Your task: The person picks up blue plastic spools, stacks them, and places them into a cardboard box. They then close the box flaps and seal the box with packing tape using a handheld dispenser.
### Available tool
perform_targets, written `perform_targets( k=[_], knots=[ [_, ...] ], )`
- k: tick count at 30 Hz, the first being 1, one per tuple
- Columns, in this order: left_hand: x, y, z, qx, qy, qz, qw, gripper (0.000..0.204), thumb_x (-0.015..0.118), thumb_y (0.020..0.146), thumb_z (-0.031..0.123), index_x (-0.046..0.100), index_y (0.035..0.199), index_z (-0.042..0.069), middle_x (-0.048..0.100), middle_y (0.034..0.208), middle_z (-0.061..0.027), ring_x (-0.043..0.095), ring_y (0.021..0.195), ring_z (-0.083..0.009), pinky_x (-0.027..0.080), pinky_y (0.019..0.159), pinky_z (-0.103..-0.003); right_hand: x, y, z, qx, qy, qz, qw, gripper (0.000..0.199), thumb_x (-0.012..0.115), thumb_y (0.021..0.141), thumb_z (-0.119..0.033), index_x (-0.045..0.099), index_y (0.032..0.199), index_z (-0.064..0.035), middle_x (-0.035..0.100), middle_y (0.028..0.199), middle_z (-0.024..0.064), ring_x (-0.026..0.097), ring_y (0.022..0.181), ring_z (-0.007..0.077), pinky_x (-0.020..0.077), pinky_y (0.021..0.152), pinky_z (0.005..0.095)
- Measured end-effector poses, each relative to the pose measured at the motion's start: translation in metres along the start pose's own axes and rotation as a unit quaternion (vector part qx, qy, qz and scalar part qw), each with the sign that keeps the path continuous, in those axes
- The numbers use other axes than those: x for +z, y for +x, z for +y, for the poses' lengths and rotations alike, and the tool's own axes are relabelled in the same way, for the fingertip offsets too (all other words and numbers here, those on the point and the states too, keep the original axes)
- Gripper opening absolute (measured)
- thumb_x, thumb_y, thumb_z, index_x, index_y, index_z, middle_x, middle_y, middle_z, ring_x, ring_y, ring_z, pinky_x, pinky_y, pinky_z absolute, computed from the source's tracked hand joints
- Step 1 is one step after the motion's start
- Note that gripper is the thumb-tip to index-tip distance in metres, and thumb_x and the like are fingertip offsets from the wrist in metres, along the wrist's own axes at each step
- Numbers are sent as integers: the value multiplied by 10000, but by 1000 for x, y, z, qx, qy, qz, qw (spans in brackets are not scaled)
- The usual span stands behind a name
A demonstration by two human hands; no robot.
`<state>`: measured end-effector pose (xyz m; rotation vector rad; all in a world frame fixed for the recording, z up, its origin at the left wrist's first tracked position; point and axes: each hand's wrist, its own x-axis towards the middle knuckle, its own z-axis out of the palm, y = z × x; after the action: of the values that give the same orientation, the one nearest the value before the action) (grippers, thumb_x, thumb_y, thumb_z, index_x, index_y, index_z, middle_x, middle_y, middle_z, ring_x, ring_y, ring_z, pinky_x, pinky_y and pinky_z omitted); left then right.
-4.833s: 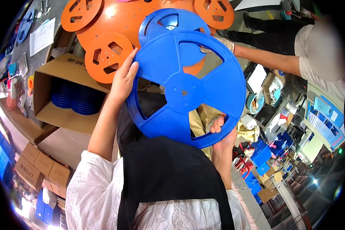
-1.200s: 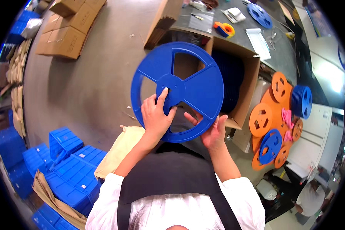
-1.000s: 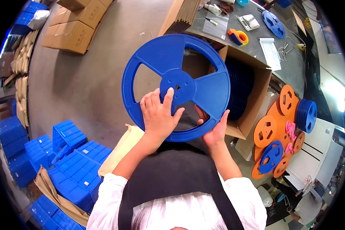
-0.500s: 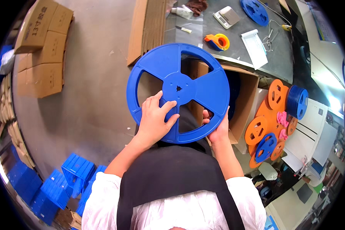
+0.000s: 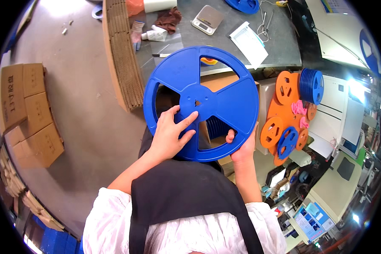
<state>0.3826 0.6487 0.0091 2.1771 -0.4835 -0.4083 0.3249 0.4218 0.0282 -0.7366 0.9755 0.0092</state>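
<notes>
A large blue plastic reel [image 5: 237,99], with windows around its hub, is held face up in front of my apron. My right hand [image 5: 244,146] grips its lower right rim, fingertips showing through the lower window. My left hand [image 5: 167,137] lies on the lower left of the face, fingers spread on the hub and thumb apart. Through the windows I see an open cardboard box [image 5: 222,81] beneath, with several blue reels [image 5: 217,128] standing in it. The reel hides much of the box.
Flattened cardboard [image 5: 122,55] stands beside the grey worktable [image 5: 279,51], which bears a scale [image 5: 208,20], papers [image 5: 249,44] and a brown cloth [image 5: 168,20]. Orange reels [image 5: 271,132] and a blue reel stack [image 5: 311,86] are at the right. Stacked cartons [image 5: 31,112] stand left.
My view has turned and shifted, so the cartons sit lower and the table further left. The reel now lies over the box, reels showing through its window; both hands keep their places on it.
</notes>
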Motion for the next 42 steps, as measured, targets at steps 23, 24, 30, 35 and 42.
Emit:
perform_targets(
  k=[23, 24, 30, 35, 42],
  knots=[
    [46, 154, -6, -86, 47, -154, 983, 623, 651, 836, 302, 416, 1405, 204, 457, 889, -151, 466, 833, -306, 406, 772, -393, 8, 83, -47, 22, 33, 117, 992, 574, 308, 938, -614, 536, 1130, -123, 594, 777, 64, 509, 499, 189, 411, 448, 282],
    [50, 159, -3, -90, 52, -167, 980, 609, 641, 842, 330, 424, 1400, 218, 458, 873, -153, 464, 821, -304, 405, 764, -388, 5, 85, -49, 20, 22, 110, 994, 574, 309, 939, -612, 536, 1126, -120, 590, 781, 66, 512, 506, 188, 412, 450, 281],
    [66, 187, 5, -47, 1, -158, 986, 575, 644, 839, 313, 452, 1379, 264, 474, 994, -170, 464, 936, -325, 387, 860, -408, -13, 105, -80, -18, 16, 49, 998, 504, 358, 963, -516, 548, 1060, -59, 576, 751, 102, 542, 595, 199, 446, 504, 301],
    [81, 232, -16, 22, -1, -67, 997, 539, 657, 813, 209, 503, 1329, 189, 473, 1256, -180, 454, 1146, -360, 363, 993, -441, -28, 134, -127, -116, 81, 59, 988, 358, 451, 954, -375, 581, 998, -45, 576, 816, 101, 524, 657, 193, 427, 544, 303],
    [174, 378, -184, -71, 192, -80, 975, 586, 574, 837, 148, 409, 1396, 210, 596, 913, -141, 576, 848, -323, 474, 783, -423, -28, 181, -157, -290, 57, 59, 953, 292, 525, 937, -309, 564, 1051, -44, 511, 888, 38, 477, 712, 145, 418, 602, 261]
  ],
)
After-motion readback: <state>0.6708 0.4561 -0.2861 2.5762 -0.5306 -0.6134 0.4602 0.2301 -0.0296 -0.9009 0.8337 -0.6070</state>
